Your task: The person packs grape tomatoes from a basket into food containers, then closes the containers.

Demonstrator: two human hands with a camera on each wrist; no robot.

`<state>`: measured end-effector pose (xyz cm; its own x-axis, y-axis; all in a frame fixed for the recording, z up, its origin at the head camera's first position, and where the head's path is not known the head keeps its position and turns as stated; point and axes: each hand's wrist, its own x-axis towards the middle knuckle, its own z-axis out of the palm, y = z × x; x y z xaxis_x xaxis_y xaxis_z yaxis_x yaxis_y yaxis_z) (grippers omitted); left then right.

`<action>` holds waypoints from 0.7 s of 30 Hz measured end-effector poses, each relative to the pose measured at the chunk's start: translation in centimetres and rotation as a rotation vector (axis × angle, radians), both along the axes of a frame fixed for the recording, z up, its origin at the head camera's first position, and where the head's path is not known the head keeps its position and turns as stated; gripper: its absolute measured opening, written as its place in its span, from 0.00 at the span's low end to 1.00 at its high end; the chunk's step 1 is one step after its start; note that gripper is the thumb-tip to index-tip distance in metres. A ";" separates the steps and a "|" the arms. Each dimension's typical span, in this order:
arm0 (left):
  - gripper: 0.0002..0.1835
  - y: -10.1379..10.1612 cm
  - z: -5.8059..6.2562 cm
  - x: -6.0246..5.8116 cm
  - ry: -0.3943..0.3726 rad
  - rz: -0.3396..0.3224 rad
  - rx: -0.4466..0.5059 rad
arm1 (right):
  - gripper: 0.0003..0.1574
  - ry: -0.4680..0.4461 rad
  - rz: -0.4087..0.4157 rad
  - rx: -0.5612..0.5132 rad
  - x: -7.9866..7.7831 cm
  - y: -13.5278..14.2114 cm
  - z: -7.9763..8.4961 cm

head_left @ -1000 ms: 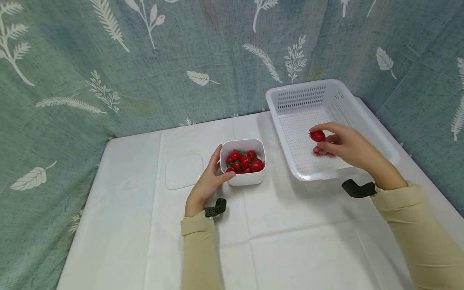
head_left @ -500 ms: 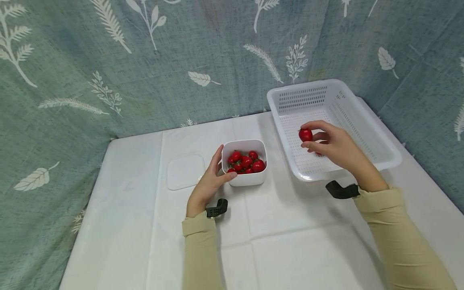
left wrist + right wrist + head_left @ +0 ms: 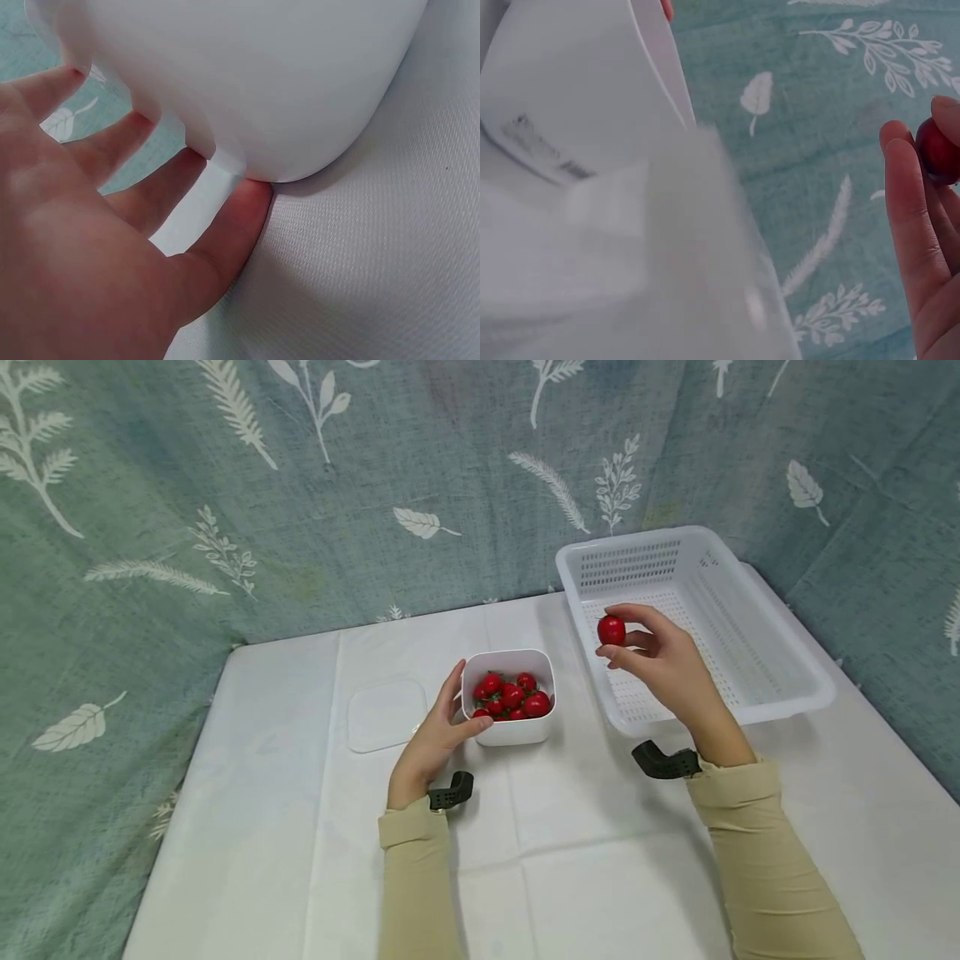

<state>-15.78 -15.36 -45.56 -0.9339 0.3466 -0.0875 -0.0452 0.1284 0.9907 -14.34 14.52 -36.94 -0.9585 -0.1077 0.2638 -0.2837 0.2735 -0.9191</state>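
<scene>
My right hand (image 3: 667, 668) pinches a cherry tomato (image 3: 611, 630) between thumb and fingertips, over the left side of the white slotted basket (image 3: 813, 697). In the right wrist view the same tomato (image 3: 936, 154) shows at the right edge, partly covered by the thumb. On the table, a small white square container (image 3: 513, 735) holds several red tomatoes (image 3: 512, 696) with green stems. My left hand (image 3: 431, 743) grips its left side, thumb at the near rim. The left wrist view has the fingertips against the container's smooth wall (image 3: 262, 82).
A flat, clear square lid (image 3: 386, 714) lies on the white tablecloth (image 3: 255, 793), left of the container. Behind the table hangs a green leaf-patterned curtain (image 3: 337, 552). Part of the basket's floor is hidden behind the right hand.
My right hand has moved left with the tomato, from over the basket's middle to near its left rim. The left hand and the container have stayed in place.
</scene>
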 end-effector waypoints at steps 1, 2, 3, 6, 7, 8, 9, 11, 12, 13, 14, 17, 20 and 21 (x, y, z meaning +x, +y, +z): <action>0.48 0.0 0.1 0.1 0.006 -0.006 0.000 | 0.28 0.003 0.005 -0.021 0.1 -0.2 0.0; 0.48 0.1 0.2 0.1 0.008 -0.010 -0.001 | 0.28 0.008 0.011 -0.041 0.1 -0.5 0.0; 0.48 0.1 0.2 0.1 0.010 -0.013 -0.001 | 0.28 0.010 0.019 -0.063 0.2 -0.7 -0.1; 0.48 0.1 0.1 0.1 0.012 -0.014 0.002 | 0.28 0.020 0.036 -0.120 0.2 -1.2 -0.3; 0.48 0.1 0.1 0.0 0.012 -0.013 0.004 | 0.28 0.023 0.039 -0.138 0.1 -1.4 -0.4; 0.48 0.1 -0.1 0.0 0.008 -0.010 0.006 | 0.28 0.027 0.041 -0.155 0.1 -1.5 -0.4; 0.48 0.1 -0.2 -0.1 0.005 -0.006 0.006 | 0.28 0.029 0.040 -0.169 0.1 -1.6 -0.5; 0.47 0.0 -0.8 -0.4 0.001 0.002 -0.001 | 0.28 0.037 0.030 -0.183 0.1 -1.9 -0.6; 0.47 -0.1 -1.0 -0.6 0.000 0.005 -0.007 | 0.28 0.042 0.023 -0.188 0.1 -2.0 -0.6; 0.47 -0.1 -1.3 -0.7 0.000 0.009 -0.013 | 0.28 0.044 0.016 -0.192 0.1 -2.1 -0.6; 0.46 -0.2 -1.6 -0.8 0.002 0.010 -0.020 | 0.28 0.044 0.009 -0.195 0.1 -2.2 -0.7; 0.46 -0.3 -2.1 -1.0 0.012 0.016 -0.039 | 0.29 0.040 0.001 -0.207 0.2 -2.6 -0.7; 0.45 -0.4 -2.3 -1.1 0.014 0.024 -0.042 | 0.28 0.032 0.007 -0.204 0.2 -2.9 -0.9; 0.45 -0.4 -2.3 -1.1 0.014 0.028 -0.044 | 0.28 0.029 0.006 -0.195 0.2 -3.0 -0.9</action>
